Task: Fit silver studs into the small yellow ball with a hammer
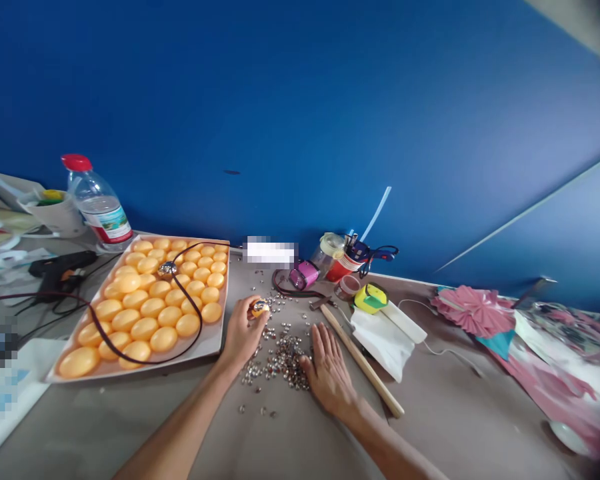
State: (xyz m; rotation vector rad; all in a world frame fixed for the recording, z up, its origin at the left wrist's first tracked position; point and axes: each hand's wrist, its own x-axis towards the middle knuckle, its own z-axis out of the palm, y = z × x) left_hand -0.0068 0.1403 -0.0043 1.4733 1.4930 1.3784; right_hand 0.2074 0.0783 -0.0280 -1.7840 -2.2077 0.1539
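My left hand [241, 331] is closed around a small orange egg-shaped shell [260, 308] with shiny studs on it, held just above the table. My right hand [329, 371] lies flat, fingers stretched out, beside a heap of small silver studs [283, 355] scattered on the brown tabletop. To the left, a white board [213, 340] carries several rows of orange egg halves [153, 307], one of them covered in studs [167, 269]. A dark cord [100, 329] loops over the board.
A hammer with a wooden handle [363, 363] lies right of my right hand. Behind it are a yellow tape measure [371, 298], a pink box [305, 273] and a cup of tools [347, 261]. A glue gun [63, 267] and water bottle [97, 203] stand at the left. Pink paper decorations [473, 308] lie right.
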